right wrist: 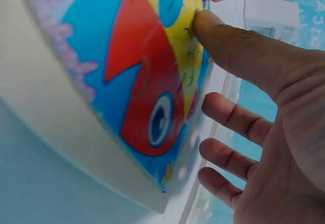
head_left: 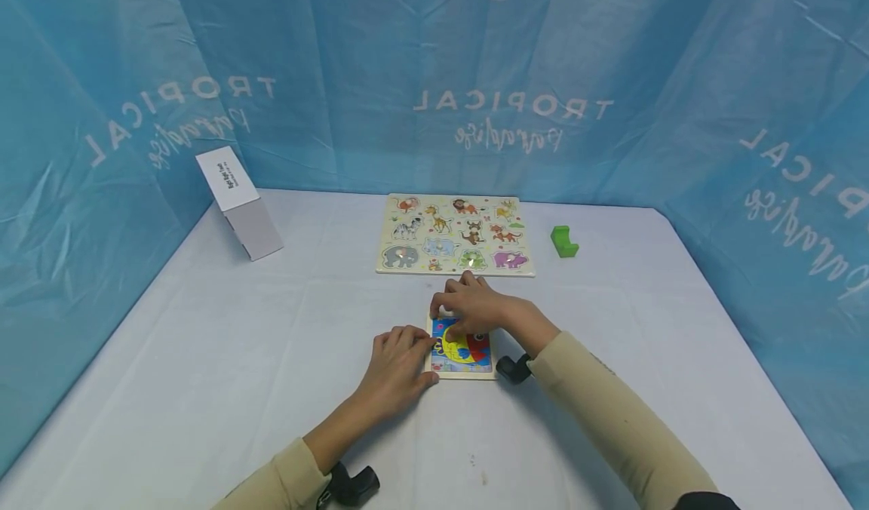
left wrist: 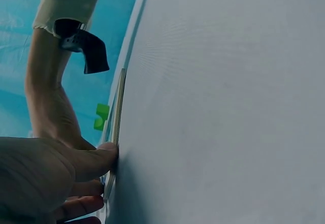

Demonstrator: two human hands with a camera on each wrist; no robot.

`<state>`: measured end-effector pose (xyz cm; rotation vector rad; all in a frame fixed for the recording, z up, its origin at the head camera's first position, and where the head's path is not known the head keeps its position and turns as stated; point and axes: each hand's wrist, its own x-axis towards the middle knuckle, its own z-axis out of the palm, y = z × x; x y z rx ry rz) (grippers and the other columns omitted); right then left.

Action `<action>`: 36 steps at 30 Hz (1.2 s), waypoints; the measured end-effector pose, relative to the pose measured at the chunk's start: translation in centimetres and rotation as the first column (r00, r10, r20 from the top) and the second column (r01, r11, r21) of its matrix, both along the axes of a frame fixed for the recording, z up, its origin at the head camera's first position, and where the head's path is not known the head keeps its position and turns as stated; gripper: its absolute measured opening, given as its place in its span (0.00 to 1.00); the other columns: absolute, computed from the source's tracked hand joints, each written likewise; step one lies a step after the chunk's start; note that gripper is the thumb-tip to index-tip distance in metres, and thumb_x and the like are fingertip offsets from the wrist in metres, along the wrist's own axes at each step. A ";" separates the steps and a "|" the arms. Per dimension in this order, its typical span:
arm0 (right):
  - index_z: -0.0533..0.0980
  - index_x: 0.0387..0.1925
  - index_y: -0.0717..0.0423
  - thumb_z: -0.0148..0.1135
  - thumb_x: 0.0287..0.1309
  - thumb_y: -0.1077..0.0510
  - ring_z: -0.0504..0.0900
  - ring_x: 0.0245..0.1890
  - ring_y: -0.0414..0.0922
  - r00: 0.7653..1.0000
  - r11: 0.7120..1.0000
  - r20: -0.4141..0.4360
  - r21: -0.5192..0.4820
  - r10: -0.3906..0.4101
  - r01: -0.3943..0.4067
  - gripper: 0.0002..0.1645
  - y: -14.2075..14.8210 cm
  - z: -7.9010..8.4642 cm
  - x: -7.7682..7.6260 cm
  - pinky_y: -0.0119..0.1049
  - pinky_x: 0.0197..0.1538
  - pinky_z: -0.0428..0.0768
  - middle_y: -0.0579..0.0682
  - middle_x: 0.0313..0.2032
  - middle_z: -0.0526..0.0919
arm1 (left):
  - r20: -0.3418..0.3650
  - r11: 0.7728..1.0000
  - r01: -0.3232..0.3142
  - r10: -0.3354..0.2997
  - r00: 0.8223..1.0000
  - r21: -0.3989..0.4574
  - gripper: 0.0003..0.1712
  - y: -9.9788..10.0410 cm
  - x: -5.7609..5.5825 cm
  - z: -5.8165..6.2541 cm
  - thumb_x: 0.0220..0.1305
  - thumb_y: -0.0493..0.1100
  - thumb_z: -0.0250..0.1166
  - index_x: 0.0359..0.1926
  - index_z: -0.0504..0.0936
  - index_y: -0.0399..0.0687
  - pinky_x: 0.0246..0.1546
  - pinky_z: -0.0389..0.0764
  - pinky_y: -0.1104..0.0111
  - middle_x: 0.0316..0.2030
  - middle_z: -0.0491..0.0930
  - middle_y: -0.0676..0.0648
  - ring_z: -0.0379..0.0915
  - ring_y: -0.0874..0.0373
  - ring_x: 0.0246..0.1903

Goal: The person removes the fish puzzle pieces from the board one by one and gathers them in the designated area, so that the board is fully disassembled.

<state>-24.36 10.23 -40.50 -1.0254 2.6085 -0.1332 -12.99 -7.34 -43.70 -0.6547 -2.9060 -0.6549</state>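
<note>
A small wooden jigsaw puzzle (head_left: 462, 375) with a red, yellow and blue fish picture lies flat on the table. My left hand (head_left: 399, 367) holds its left side, the thumb at the near corner and the fingers along the edge. In the left wrist view, the puzzle (left wrist: 120, 107) appears edge-on beside the left thumb. Over the puzzle's far part is my right hand (head_left: 475, 308). Its thumb (right wrist: 218, 33) presses on the yellow pieces, while the other fingers reach past the far edge. The right hand covers part of the picture.
Behind the puzzle lies a larger animal peg board (head_left: 455, 235). A green block (head_left: 563, 242) sits to its right. At the back left stands a white box (head_left: 241, 204). Blue printed curtains (head_left: 434, 57) surround the white table (head_left: 326, 299).
</note>
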 end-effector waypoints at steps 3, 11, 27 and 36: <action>0.73 0.50 0.34 0.68 0.51 0.45 0.62 0.50 0.46 1.000 1.000 -0.006 0.020 0.006 -0.006 0.23 -0.2 0.1 0.0 0.45 0.56 0.64 0.45 0.47 0.74 | -0.002 1.000 -0.001 0.001 1.000 -0.021 0.29 0.1 0.0 0.2 0.51 0.48 0.72 0.54 0.79 0.43 0.58 0.60 0.49 0.52 0.74 0.46 0.65 0.49 0.57; 0.73 0.50 0.31 0.68 0.51 0.43 0.61 0.52 0.47 1.000 1.000 -0.025 0.027 0.006 -0.005 0.23 -0.2 0.3 0.0 0.47 0.57 0.64 0.45 0.49 0.73 | 0.014 0.998 0.016 -0.015 1.000 -0.067 0.30 -0.1 -0.4 0.0 0.51 0.50 0.71 0.55 0.78 0.44 0.58 0.60 0.48 0.52 0.73 0.46 0.64 0.49 0.57; 0.75 0.48 0.28 0.66 0.50 0.38 0.62 0.47 0.46 0.987 0.994 -0.130 0.063 0.098 -0.090 0.21 0.2 0.1 -0.2 0.50 0.58 0.64 0.44 0.47 0.74 | 0.020 0.995 0.038 -0.036 0.999 -0.088 0.31 0.1 -0.5 0.3 0.50 0.49 0.73 0.55 0.79 0.42 0.58 0.62 0.48 0.51 0.73 0.44 0.64 0.49 0.55; 0.72 0.49 0.29 0.67 0.51 0.41 0.62 0.49 0.46 0.997 0.995 -0.048 0.081 0.060 -0.056 0.22 -0.3 -0.2 -0.8 0.52 0.61 0.63 0.44 0.48 0.74 | 0.019 0.996 0.035 -0.034 0.999 -0.084 0.31 0.3 -0.4 0.3 0.50 0.48 0.73 0.55 0.78 0.42 0.58 0.61 0.48 0.51 0.72 0.45 0.63 0.49 0.55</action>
